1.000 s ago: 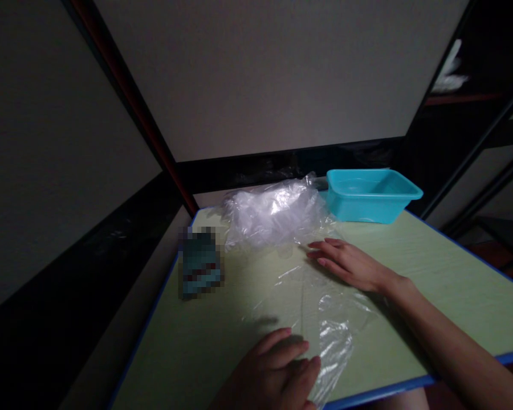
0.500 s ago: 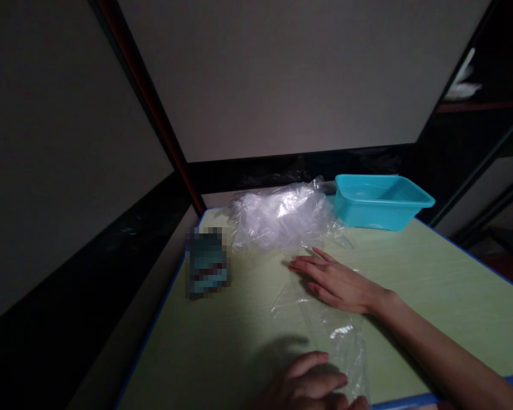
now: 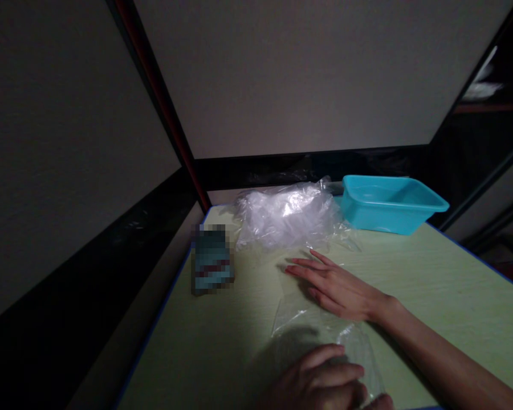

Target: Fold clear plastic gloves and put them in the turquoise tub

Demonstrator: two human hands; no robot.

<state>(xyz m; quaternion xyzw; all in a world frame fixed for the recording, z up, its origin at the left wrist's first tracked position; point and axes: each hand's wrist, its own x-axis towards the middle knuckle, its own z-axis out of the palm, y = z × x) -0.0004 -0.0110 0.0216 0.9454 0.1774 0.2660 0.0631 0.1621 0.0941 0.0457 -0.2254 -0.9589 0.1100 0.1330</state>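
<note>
A clear plastic bag lies spread on the pale green table, its near part under my hands. My right hand rests palm down at the bag's far end, fingers stretched out and apart. Lower in the view, my left hand lies over the near part of the bag with its fingers spread and slightly bent. Neither hand grips anything that I can see. Beyond my right fingertips sits a crumpled heap of clear plastic bags.
At the back right stands a turquoise plastic basin. A blurred-out dark teal item lies by the table's left edge. Pale wall panels with dark trim rise behind the table and on the left.
My left hand has moved a little to the right and farther onto the bag. The bag's near part looks more spread out. My right hand stays nearly in place, and the view has shifted slightly.
</note>
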